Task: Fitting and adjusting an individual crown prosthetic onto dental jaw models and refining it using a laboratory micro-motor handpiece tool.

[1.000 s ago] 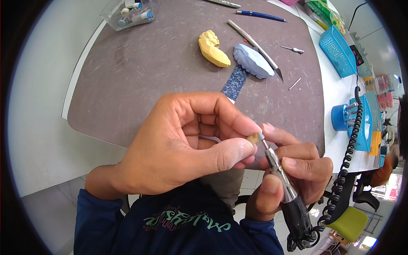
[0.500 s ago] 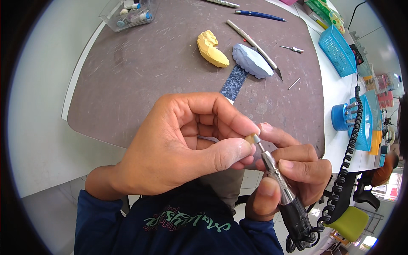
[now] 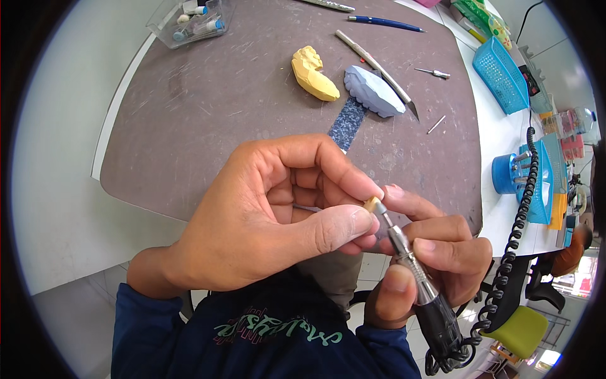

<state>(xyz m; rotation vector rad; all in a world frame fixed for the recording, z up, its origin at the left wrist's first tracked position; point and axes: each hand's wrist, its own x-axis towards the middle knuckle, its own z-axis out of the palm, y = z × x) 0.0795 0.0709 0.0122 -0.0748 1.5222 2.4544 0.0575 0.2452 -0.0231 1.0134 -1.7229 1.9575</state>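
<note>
Between the thumb and forefinger of my left hand [image 3: 278,221] is pinched a small yellowish tooth-like piece [image 3: 371,204], mostly covered by the fingertips. My right hand [image 3: 435,252] grips a rotary handpiece [image 3: 418,278] with a metal nose, a black body and a coiled cord. Its grey cone-shaped tip [image 3: 380,207] touches the small piece. Both hands are held above the near edge of the mat. Beyond them lie a yellow plaster dental model [image 3: 314,77] and a blue-grey plaster dental model [image 3: 372,91], side by side.
A craft knife [image 3: 379,66], a blue pen [image 3: 386,24], a small metal bit [image 3: 433,72] and a thin pin [image 3: 436,124] lie on the brown mat [image 3: 189,126]. A clear box [image 3: 189,25] stands far left. Blue baskets [image 3: 500,74] and the coiled cord [image 3: 519,227] are at right.
The small piece has turned slightly in my left fingertips, showing a lighter face by the tip. Otherwise both hands keep nearly the same place.
</note>
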